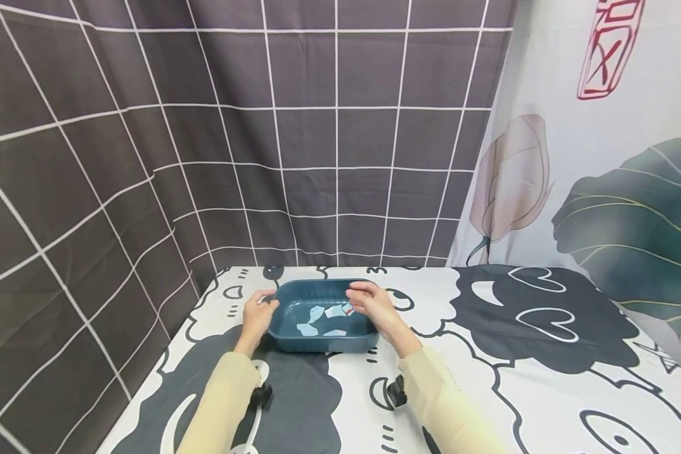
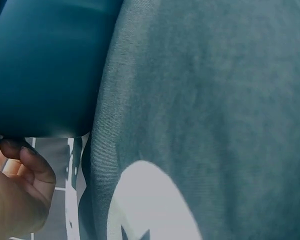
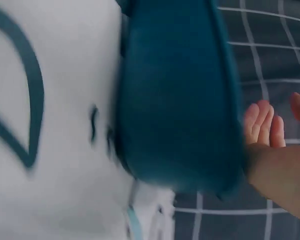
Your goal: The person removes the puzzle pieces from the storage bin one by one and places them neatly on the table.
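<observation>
A dark teal rectangular basin (image 1: 325, 343) with rounded corners stands on the patterned cloth. Inside it lie several pale blue-white scraps (image 1: 308, 329), one near the right with a red mark. At the basin's left end, my left hand (image 1: 256, 319) grips the rim between thumb and curled fingers. The left wrist view shows that hand (image 2: 20, 190) by the basin's wall (image 2: 45, 70). My right hand (image 1: 376, 309) hovers over the right end, fingers loosely extended and holding nothing visible. In the right wrist view, its fingers (image 3: 264, 122) show beyond the blurred basin side (image 3: 180, 95).
A black-and-white cartoon cloth (image 1: 477, 403) covers the table. Dark grid-patterned fabric (image 1: 306, 139) hangs behind and to the left, and a white floral curtain (image 1: 550, 233) hangs at the right. Black devices with a white strap sit at my wrists.
</observation>
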Available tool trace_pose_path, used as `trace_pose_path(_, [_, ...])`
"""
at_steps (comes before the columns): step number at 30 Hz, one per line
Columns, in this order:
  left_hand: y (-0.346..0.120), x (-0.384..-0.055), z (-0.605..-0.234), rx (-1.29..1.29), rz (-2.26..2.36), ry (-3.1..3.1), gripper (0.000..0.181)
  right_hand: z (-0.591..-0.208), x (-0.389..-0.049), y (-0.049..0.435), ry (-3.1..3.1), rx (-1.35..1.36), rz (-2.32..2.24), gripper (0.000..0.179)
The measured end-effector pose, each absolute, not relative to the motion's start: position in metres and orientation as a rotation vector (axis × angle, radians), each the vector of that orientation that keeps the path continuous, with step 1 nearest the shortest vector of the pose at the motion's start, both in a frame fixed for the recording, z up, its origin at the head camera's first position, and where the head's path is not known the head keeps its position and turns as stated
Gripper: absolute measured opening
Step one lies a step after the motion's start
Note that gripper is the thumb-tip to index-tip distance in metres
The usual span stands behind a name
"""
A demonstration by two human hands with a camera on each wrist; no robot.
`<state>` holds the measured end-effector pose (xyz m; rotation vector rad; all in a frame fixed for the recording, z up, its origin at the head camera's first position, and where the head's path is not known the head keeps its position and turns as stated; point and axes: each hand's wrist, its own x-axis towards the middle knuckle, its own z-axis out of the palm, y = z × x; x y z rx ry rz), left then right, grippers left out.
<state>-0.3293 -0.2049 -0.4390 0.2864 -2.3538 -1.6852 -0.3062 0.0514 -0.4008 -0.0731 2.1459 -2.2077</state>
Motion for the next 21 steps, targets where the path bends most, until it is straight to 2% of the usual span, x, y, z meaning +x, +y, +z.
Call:
trace_pose_path(5, [-0.204,-0.332,-0.438,0.259,-1.666,-2.323,0.034,-0.412,-0.314,0.026,2.147,-0.103,-2.005,0.043])
trace_pose_path(12, [-0.201,-0.331,-0.439,0.201,-1.679,-2.308,0.032,-0.421,-0.317,0.023,2.186,-0.272,-1.701,0.044])
trace_pose_path(21, [-0.203,-0.330,-0.442,0.164,-1.546,-2.346,0.030,-0.426,-0.316,0.015,2.380,-0.304,-1.461,0.034])
